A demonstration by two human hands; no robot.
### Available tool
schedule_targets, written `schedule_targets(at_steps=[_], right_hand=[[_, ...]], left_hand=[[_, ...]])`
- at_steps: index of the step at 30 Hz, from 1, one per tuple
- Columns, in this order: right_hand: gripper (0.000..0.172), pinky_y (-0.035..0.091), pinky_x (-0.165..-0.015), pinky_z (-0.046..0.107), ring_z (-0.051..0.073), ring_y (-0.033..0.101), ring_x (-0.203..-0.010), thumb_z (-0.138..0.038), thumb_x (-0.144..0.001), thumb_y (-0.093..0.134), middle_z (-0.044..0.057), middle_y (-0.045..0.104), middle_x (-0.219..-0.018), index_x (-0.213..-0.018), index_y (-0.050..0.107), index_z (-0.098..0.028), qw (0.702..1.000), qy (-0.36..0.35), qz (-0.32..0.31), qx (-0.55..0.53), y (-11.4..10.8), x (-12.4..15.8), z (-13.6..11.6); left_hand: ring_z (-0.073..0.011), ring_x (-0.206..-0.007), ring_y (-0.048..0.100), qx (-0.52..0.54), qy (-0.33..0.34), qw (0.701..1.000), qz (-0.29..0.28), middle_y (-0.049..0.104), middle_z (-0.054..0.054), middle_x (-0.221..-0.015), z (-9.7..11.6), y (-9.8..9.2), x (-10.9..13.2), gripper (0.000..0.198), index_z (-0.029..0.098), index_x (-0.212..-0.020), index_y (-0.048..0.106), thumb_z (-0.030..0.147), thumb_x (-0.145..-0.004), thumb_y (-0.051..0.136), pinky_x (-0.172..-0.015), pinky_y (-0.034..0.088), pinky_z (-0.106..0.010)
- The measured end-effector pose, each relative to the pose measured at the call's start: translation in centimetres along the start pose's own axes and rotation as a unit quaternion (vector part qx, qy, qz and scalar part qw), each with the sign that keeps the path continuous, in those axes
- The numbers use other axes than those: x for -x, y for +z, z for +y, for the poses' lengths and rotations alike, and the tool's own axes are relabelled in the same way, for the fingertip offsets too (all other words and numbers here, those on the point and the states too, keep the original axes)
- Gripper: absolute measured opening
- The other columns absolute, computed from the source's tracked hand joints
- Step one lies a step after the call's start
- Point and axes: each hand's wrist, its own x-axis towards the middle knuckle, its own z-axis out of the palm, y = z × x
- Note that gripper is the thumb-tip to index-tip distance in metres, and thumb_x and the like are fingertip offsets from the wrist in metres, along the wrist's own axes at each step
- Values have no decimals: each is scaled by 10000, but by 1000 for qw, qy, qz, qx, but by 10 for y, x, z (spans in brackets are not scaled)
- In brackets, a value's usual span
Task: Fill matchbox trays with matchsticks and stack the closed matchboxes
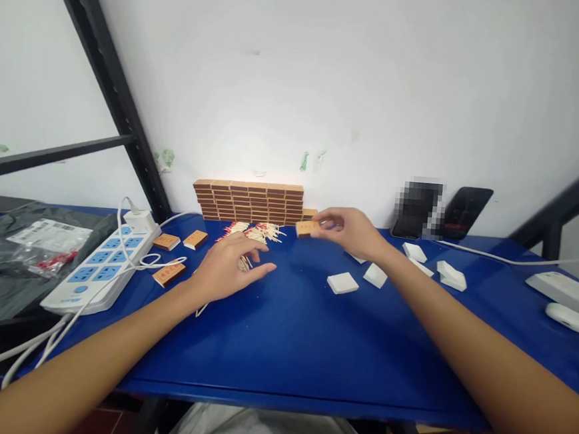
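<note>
Between the thumb and fingers of my right hand (351, 232) is a matchbox (306, 228), held close to the right end of a stacked wall of matchboxes (248, 202). Another matchbox (310, 214) shows just behind the held one. My left hand (233, 266) hovers at the loose matches (267, 232), thumb and fingers apart; some matches are partly hidden beneath it. Three matchboxes (196, 239) lie left of that hand. Several white box pieces (343, 283) lie on the blue table below and right of my right hand.
A white power strip (110, 266) with cables and a grey plastic bag (6, 255) occupy the left side. Two dark phones (465, 213) lean on the back wall at right. A white adapter (567, 292) and a white case (569, 318) lie far right.
</note>
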Motion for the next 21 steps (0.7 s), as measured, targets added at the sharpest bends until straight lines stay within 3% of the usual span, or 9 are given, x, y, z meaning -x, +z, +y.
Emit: schedule_targets(at_steps=[2,8,12,16,18,19,21], right_hand=[[315,593,-843,411,259,729,-907,-342,-794,826,113,791,-988,-1044,766,-159,995,45,69,63,-8,-22,20],[268,578,-822,363,233,721,-890,-268,-810,815,110,787,-976,-1031,751,-132,991,47,70,109,-2,-63,48],[320,562,-780,348,228,710,-874,-342,-806,823,118,782,-984,-1034,750,-129,991,56,42,118,-9,-57,46],[460,554,-749,342,228,706,-842,-485,-763,839,92,780,-925,-1063,748,-148,990,53,-118,51,-14,-37,43],[475,550,-758,340,227,701,-857,-549,-763,820,78,775,-936,-1039,749,-169,985,29,-164,41,-8,-32,45],[458,545,-771,342,226,695,-868,-559,-781,801,74,770,-951,-1030,746,-179,986,13,-155,54,-2,-33,47],[395,532,-808,357,230,678,-900,-522,-842,751,78,747,-1006,-1056,728,-191,990,-25,-78,113,9,-40,53]], left_hand=[[-225,-914,676,-7,-1,1000,-1,746,-22,-835,-1,0,0,227,221,-1069,743,404,-935,726,-861,527,-367],[-209,-869,674,-1,36,998,-43,744,-24,-831,0,0,1,174,223,-1049,750,360,-959,694,-824,535,-358],[-211,-868,669,-1,44,998,-47,748,-32,-842,2,2,4,176,217,-1065,750,347,-962,692,-814,540,-358],[-217,-880,667,-1,50,997,-55,747,-37,-843,2,5,4,184,210,-1075,748,345,-963,692,-821,542,-366],[-220,-893,669,-2,50,997,-65,748,-37,-852,1,6,4,183,216,-1079,747,345,-961,693,-825,541,-368],[-220,-894,669,-2,48,997,-68,747,-36,-853,1,7,4,181,219,-1080,747,345,-960,695,-823,541,-367],[-218,-891,669,2,41,997,-69,744,-32,-845,0,7,5,179,222,-1079,746,345,-959,696,-823,541,-364]])
